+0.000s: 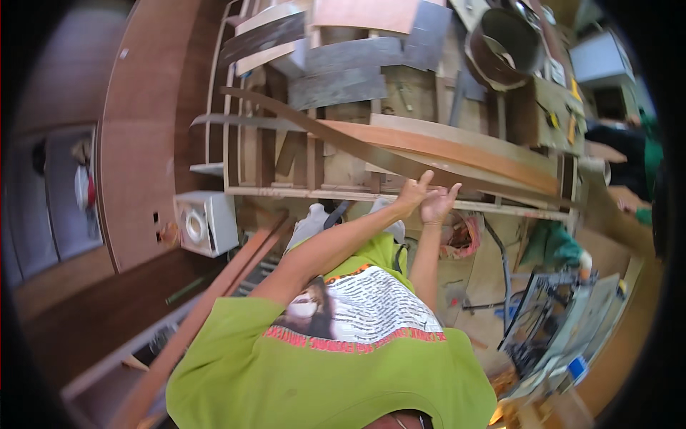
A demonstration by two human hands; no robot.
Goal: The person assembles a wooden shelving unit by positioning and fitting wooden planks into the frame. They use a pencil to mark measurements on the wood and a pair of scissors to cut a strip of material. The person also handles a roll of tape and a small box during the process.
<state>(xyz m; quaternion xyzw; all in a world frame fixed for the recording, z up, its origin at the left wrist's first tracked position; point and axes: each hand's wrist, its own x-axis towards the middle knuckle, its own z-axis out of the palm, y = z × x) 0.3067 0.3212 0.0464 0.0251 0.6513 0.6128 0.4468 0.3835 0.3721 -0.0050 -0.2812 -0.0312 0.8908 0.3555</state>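
Observation:
A long, thin brown strip (pixel 343 141), likely veneer or edging, stretches slantwise over a wooden frame, from the far left to the right. My left hand (pixel 410 197) is at its near edge, closed on it, with one finger lying over the strip. Close beside it, my right hand (pixel 435 206) is turned palm up and holds the strip's near edge, its thumb pointing out; some of its fingers are hidden. Behind the strip, curved orange-brown wooden pieces (pixel 457 154) rest on the frame.
The slatted frame (pixel 300 192) bears grey sheets (pixel 339 87) and a round brown drum (pixel 500 53). A white box (pixel 207 223) stands at left, near a long board (pixel 236 268). Tools and a hose (pixel 506 272) lie at right. Another person's green sleeve (pixel 652 159) shows at far right.

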